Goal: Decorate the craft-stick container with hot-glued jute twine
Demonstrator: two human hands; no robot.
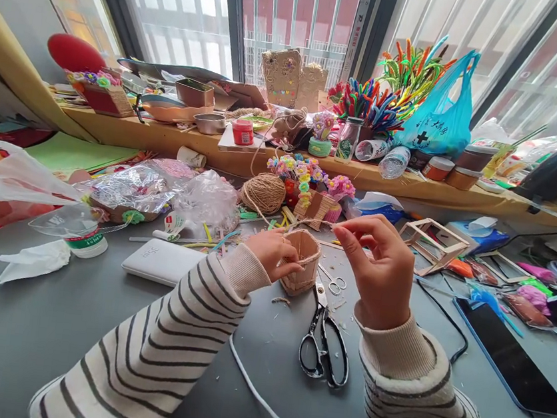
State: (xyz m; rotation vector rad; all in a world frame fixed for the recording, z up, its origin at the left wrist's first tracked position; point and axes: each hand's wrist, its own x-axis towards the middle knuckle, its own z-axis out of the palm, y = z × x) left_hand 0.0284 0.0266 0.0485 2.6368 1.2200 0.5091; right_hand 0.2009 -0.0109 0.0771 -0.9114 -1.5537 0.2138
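Note:
A small wooden basket (301,275) stands on the grey table, with twine along its rim. My left hand (270,255) is closed on the basket's left side, thumb across the near face and fingers at the rim. Raised to the right, my right hand (375,264) pinches the end of a strand of twine (314,222) between thumb and forefinger. That strand runs across above the basket toward my left hand. Behind lies a ball of twine (263,192). Black-handled scissors (326,342) rest in front of the basket, and small silver scissors (334,281) lie at its right.
At the left are a white power bank (164,262), a crumpled tissue (35,260) and plastic bags. A phone (516,357) and a wooden frame (435,246) lie at the right. A white cable (257,394) crosses the front. Jars and pipe cleaners (371,105) crowd the ledge behind.

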